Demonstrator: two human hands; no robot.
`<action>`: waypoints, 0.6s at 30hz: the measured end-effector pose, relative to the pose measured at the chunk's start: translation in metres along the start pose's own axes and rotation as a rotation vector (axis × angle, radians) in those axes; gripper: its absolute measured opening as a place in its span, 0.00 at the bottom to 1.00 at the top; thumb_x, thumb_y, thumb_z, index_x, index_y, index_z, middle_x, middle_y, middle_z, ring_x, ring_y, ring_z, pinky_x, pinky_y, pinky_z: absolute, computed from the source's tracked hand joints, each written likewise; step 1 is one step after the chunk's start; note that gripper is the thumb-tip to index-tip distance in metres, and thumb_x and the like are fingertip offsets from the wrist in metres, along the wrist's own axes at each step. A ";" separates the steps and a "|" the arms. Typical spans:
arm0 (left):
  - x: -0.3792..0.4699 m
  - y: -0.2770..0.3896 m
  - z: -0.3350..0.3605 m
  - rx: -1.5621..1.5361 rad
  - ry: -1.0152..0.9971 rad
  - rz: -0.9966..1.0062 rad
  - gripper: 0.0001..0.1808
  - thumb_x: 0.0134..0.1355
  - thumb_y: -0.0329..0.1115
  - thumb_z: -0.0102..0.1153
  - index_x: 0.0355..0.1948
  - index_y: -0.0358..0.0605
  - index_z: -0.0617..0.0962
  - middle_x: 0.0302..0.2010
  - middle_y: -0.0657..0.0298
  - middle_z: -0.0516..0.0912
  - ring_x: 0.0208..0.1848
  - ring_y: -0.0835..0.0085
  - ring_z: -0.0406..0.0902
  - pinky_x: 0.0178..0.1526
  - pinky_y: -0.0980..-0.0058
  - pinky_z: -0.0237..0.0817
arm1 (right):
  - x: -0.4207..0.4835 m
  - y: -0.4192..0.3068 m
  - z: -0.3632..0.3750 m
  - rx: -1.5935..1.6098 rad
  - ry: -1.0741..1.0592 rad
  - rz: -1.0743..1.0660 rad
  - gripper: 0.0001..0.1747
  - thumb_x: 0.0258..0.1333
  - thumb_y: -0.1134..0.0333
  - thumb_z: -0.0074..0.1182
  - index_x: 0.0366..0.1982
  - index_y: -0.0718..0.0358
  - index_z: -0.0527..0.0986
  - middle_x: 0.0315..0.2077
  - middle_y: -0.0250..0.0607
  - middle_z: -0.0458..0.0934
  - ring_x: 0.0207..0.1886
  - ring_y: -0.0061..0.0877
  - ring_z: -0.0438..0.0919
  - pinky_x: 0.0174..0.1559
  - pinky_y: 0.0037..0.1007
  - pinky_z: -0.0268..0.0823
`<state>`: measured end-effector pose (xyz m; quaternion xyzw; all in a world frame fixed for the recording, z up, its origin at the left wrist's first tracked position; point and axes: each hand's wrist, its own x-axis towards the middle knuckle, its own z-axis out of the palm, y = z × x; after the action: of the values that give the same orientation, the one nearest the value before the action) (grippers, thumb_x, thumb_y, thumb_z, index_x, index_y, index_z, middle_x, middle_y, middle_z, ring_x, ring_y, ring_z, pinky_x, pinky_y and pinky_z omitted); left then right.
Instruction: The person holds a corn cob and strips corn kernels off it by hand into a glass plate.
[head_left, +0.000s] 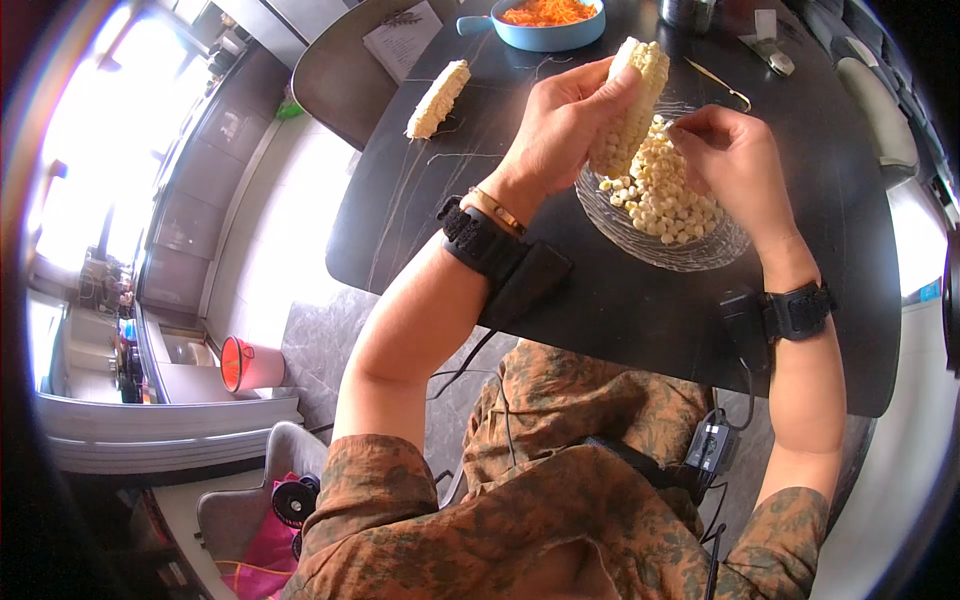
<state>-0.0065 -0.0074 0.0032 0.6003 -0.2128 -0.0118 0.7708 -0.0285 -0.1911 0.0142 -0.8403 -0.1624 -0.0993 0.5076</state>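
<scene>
My left hand (566, 124) grips a pale ear of corn (637, 105), tilted with its upper end away from me, over the left side of a clear glass bowl (652, 255). Loose whitish corn kernels (671, 202) lie heaped in that bowl. Above the bowl's right side is my right hand (731, 161), its thumb and fingertips drawn together close to the ear. A tiny pale spot shows at those fingertips; I cannot tell whether it is a kernel. A stripped corncob (439, 100) rests on the dark table (450, 202) to the left.
A blue handled pan (551, 37) of shredded orange food stands at the far edge, near a dark pot (686, 15). Beyond the bowl lies a thin yellowish strip (718, 82). Chairs (337, 82) flank the table. Cables (480, 349) hang from my wrist straps.
</scene>
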 end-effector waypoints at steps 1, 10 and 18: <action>0.000 0.000 -0.001 0.001 0.001 0.000 0.28 0.61 0.47 0.54 0.54 0.34 0.71 0.44 0.60 0.78 0.44 0.76 0.75 0.47 0.77 0.67 | 0.000 0.000 0.001 -0.071 0.011 -0.029 0.08 0.53 0.68 0.56 0.31 0.66 0.78 0.26 0.38 0.81 0.29 0.19 0.79 0.32 0.21 0.72; 0.000 0.001 0.001 -0.009 -0.001 0.009 0.29 0.60 0.46 0.56 0.55 0.35 0.70 0.45 0.59 0.78 0.45 0.76 0.75 0.48 0.77 0.67 | 0.002 0.005 -0.001 -0.042 0.084 -0.183 0.08 0.53 0.67 0.57 0.33 0.65 0.79 0.28 0.37 0.81 0.29 0.18 0.78 0.33 0.22 0.71; 0.000 0.001 -0.003 0.043 -0.083 0.040 0.29 0.60 0.44 0.56 0.57 0.38 0.68 0.52 0.56 0.74 0.53 0.69 0.73 0.53 0.71 0.67 | -0.003 -0.001 0.008 0.243 -0.024 -0.135 0.11 0.55 0.64 0.56 0.36 0.64 0.78 0.27 0.34 0.81 0.24 0.10 0.75 0.25 0.13 0.67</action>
<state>-0.0063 -0.0045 0.0038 0.6112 -0.2568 -0.0167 0.7485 -0.0321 -0.1840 0.0104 -0.7610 -0.2355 -0.1030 0.5957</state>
